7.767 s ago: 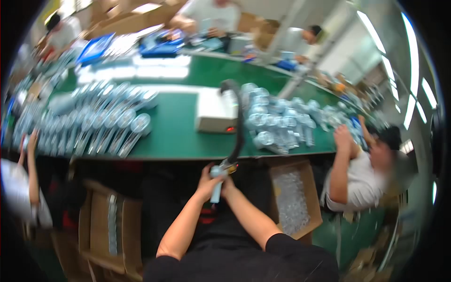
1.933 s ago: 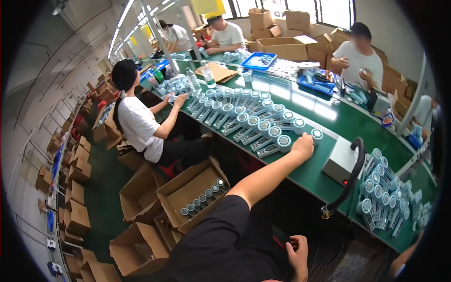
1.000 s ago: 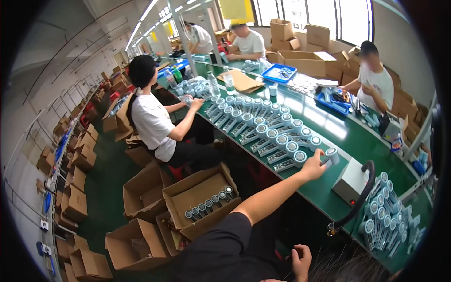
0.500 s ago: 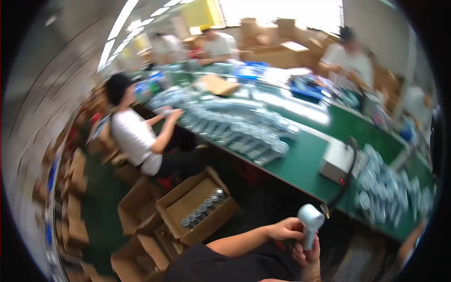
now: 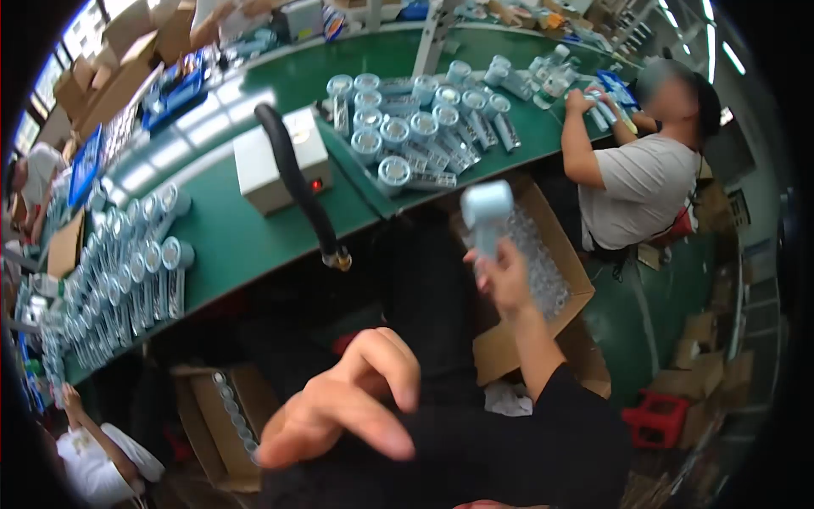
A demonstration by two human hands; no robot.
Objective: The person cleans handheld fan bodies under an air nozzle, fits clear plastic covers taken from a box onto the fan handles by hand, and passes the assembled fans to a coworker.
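Observation:
My right hand [image 5: 507, 278] is wrapped round the handle of a light blue handheld fan [image 5: 488, 206], held upright just off the table's front edge. The fan is slightly blurred, and which way its grille faces I cannot tell. Closer to the camera, my left hand [image 5: 343, 399] hangs in front of my dark clothing, fingers apart and curved, holding nothing. Between the hands and the table, a black flexible hose [image 5: 297, 178] with a brass-coloured tip droops over the edge beside a white box [image 5: 284, 161] with a red light.
Many similar fans [image 5: 424, 127] lie on the green table [image 5: 225, 276], with more in rows at left. A carton of clear parts [image 5: 543, 263] stands below the edge; another carton [image 5: 199, 424] holds round pieces. A co-worker [image 5: 644, 178] sits at right, near a red stool [image 5: 657, 420].
My view has swung to the right. My left hand has come off the fan and opened, while my right hand keeps hold of it, now farther out toward the table.

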